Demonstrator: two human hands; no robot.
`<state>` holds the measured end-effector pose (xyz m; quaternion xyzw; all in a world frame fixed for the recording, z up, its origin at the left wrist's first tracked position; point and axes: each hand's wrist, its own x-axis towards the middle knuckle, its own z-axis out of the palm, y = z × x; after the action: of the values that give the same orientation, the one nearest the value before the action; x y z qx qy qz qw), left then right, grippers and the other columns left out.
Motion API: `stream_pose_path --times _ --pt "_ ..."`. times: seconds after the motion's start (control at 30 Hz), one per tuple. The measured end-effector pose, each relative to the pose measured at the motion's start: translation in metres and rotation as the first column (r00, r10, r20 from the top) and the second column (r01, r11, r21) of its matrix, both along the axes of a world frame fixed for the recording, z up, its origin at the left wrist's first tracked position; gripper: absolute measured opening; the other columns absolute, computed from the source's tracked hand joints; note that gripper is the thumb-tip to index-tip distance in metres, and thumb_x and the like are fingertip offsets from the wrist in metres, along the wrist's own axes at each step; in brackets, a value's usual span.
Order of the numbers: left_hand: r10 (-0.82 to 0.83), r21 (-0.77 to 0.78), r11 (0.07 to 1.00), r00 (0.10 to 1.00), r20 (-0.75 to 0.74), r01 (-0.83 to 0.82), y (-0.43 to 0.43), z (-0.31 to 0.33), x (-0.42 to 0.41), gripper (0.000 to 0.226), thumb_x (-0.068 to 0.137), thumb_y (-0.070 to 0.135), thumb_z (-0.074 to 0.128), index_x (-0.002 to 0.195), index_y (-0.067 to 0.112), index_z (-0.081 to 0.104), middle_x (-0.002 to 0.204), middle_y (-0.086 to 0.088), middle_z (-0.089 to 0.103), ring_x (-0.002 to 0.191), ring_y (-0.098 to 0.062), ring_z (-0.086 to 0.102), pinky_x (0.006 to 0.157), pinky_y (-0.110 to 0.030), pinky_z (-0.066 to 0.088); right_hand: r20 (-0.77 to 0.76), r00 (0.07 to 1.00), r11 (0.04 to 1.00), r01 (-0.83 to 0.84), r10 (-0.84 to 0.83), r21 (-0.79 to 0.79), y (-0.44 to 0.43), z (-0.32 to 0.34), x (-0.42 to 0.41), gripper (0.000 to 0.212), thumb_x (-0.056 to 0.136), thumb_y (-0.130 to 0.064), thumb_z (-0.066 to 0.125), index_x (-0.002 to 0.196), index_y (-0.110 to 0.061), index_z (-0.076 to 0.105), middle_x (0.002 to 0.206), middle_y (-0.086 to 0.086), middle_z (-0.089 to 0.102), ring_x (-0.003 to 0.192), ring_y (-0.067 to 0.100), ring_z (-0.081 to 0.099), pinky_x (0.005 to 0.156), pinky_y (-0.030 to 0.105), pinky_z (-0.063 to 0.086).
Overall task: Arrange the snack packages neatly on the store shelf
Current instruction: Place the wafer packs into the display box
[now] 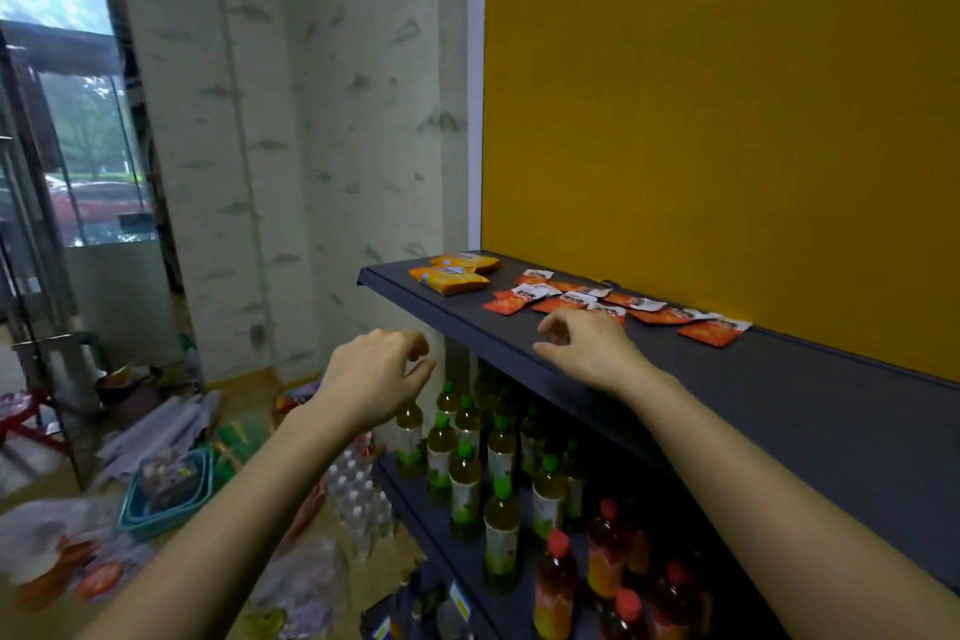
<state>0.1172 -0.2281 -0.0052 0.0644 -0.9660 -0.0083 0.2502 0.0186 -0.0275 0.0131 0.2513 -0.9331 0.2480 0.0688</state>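
Note:
Several small red-orange snack packets (613, 304) with white tops lie scattered along the back of a dark grey shelf (779, 379), below a yellow back panel. Two larger orange packages (456, 278) lie side by side at the shelf's far left end. My right hand (589, 346) hovers over the shelf's front part, just in front of the nearest red packets, with loosely curled fingers and nothing in it. Off the shelf's left front edge, my left hand (376, 379) hangs in the air, fingers loosely curled, holding nothing.
The lower shelf holds several green-capped tea bottles (465, 463) and red-capped drink bottles (556, 582). On the floor at left lie a teal basket (166, 499), a pack of water bottles (358, 499), bags and loose packaging. A glass door stands at far left.

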Motion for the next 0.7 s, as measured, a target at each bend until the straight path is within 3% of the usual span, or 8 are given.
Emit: stream_pose_path --times 0.3,0.47,0.7 --pt "-0.018 0.013 1.000 1.000 -0.004 0.018 -0.105 0.016 -0.140 0.027 0.093 0.039 0.045 0.106 0.022 0.060 0.110 0.002 0.066 0.103 -0.022 0.060 0.075 -0.032 0.044 0.031 0.998 0.998 0.062 -0.062 -0.007 -0.105 0.015 -0.141 0.037 0.088 -0.038 0.058 0.118 -0.016 0.059 0.127 0.005 0.058 0.118 0.021 0.052 0.094 0.031 0.041" --pt "-0.057 0.136 0.989 0.998 -0.023 0.060 -0.147 0.014 -0.202 0.025 0.092 0.039 0.048 0.102 0.021 0.062 0.106 0.002 0.068 0.101 -0.023 0.060 0.076 -0.033 0.046 0.060 0.996 0.989 0.063 -0.071 0.131 -0.147 0.007 -0.190 0.046 0.088 -0.046 0.055 0.118 -0.011 0.057 0.124 0.008 0.060 0.115 0.023 0.054 0.095 0.035 0.045" --pt "-0.096 0.244 0.964 0.995 -0.042 0.103 -0.200 0.011 -0.284 0.025 0.090 0.038 0.051 0.101 0.019 0.065 0.102 -0.001 0.068 0.098 -0.025 0.061 0.070 -0.028 0.039 0.076 0.987 0.967 0.124 -0.144 0.224 -0.197 0.005 -0.234 0.078 0.079 -0.065 0.053 0.132 -0.007 0.045 0.136 0.013 0.048 0.121 0.025 0.048 0.091 0.033 0.041"
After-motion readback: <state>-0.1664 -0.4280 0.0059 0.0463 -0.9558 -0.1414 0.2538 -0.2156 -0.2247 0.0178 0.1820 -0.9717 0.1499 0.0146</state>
